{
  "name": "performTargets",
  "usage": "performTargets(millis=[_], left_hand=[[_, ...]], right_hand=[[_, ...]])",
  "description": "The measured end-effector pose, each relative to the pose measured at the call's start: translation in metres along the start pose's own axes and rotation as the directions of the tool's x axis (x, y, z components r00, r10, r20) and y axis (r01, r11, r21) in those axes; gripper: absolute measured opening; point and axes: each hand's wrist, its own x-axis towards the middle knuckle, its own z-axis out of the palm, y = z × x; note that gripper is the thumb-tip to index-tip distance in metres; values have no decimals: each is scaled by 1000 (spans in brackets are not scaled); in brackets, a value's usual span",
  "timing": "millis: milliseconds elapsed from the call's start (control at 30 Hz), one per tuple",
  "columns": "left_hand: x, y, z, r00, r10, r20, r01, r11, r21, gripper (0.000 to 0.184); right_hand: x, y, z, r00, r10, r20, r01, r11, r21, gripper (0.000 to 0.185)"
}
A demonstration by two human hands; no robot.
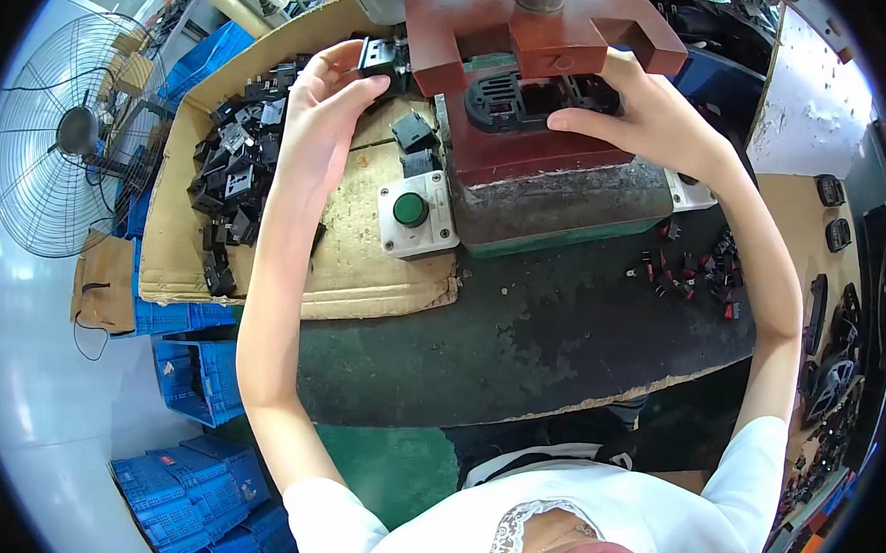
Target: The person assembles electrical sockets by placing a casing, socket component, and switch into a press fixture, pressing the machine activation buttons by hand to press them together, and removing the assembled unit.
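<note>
My left hand (pixel 338 86) pinches a small black socket part (pixel 379 61) between thumb and fingers, just left of the red press block. At the right, my right hand (pixel 632 111) has its thumb and fingers around the right end of a black slotted plastic housing (pixel 502 101). That housing lies on the red base (pixel 529 161), under the notched red upper block (pixel 555 52). Two more black parts (pixel 413 133) rest beside the base, behind a metal box with a green button (pixel 409 210).
A cardboard tray (pixel 364 262) at the left holds a heap of black parts (pixel 238 171). Small black-and-red pieces (pixel 684 274) lie on the dark table (pixel 530 341) at the right. A fan (pixel 75 132) and blue crates (pixel 192 484) stand at the far left.
</note>
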Motion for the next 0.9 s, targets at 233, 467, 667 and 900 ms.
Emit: performTargets(millis=[233, 467, 667, 900], left_hand=[[-24, 17, 32, 976, -23, 219, 52, 991, -127, 44], [-28, 12, 33, 978, -46, 206, 74, 988, -133, 42], [-27, 8, 56, 988, -23, 150, 39, 993, -108, 37], [-11, 2, 72, 977, 90, 193, -88, 996, -17, 35]], right_hand=[[8, 14, 7, 983, -175, 60, 180, 978, -101, 45], [5, 3, 1, 996, -32, 83, 42, 992, -123, 44], [7, 14, 14, 999, 34, -12, -32, 994, 102, 46], [13, 19, 27, 997, -40, -64, 43, 997, 59, 53]])
